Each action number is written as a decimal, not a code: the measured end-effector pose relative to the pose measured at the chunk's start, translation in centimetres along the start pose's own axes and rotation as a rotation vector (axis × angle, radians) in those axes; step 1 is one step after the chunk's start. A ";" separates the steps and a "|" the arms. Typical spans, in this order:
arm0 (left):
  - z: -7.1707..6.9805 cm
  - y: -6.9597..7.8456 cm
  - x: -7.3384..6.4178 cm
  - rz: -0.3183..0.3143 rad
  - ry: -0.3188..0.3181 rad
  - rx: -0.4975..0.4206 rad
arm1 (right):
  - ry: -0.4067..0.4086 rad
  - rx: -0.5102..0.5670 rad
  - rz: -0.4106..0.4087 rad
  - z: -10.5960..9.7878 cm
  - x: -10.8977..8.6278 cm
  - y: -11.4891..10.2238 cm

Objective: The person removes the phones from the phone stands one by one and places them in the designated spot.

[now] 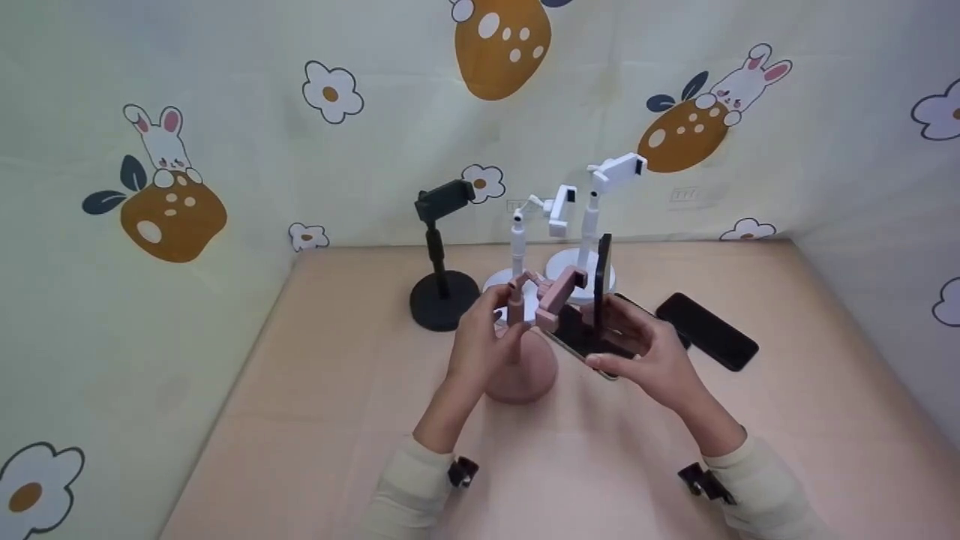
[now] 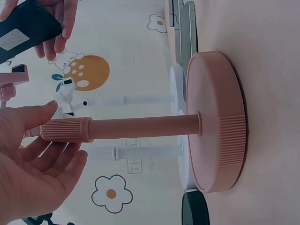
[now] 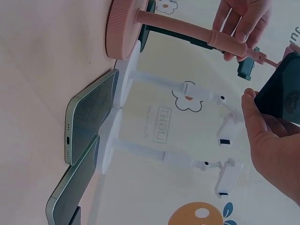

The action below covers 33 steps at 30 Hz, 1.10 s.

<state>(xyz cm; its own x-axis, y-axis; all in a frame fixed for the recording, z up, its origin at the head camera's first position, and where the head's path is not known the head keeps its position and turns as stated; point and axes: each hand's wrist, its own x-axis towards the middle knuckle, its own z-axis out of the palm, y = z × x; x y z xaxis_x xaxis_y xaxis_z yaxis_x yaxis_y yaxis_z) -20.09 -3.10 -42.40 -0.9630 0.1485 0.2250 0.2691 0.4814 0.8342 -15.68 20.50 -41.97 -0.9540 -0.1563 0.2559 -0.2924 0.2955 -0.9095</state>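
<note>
My left hand (image 1: 480,337) grips the upper post of a pink phone stand (image 2: 145,126), thumb on one side and fingers on the other. The stand's round base (image 1: 525,375) is on the table. Its pink clamp (image 1: 559,296) tilts to the right at the top and holds nothing. My right hand (image 1: 656,356) holds a dark smartphone (image 1: 602,277) upright just right of this clamp; in the head view a small gap shows between them. In the right wrist view, my thumb and fingers take the smartphone (image 3: 281,89) by its edges.
Behind are a black phone stand (image 1: 442,300) and two white phone stands (image 1: 517,244) (image 1: 591,225), their clamps without phones. Dark smartphones lie under and beside my right hand, one (image 1: 709,330) farther right, another (image 3: 89,117) close to the white bases. A patterned cloth wall (image 1: 375,172) surrounds the table.
</note>
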 end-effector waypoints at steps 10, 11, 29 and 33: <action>0.1 -0.3 0.4 -0.016 -0.005 -0.040 | 0.011 -0.018 0.024 -0.4 -0.3 0.4; 0.1 -0.3 0.4 -0.017 -0.007 -0.042 | 0.014 -0.016 0.022 -0.5 -0.3 0.5; 0.3 -0.3 0.7 -0.067 -0.004 -0.035 | 0.042 0.006 0.009 -2.0 -0.5 1.7; 0.3 -0.3 0.7 -0.063 -0.002 -0.037 | 0.049 -0.018 0.037 -2.5 -0.6 1.8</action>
<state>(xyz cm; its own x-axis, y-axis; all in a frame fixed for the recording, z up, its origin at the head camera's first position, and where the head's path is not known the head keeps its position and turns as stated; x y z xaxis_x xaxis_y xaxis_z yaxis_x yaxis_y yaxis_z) -20.82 -2.90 -42.65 -0.9781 0.1202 0.1702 0.2067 0.4577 0.8647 -15.77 23.52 -42.94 -0.9661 -0.0991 0.2383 -0.2577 0.3176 -0.9125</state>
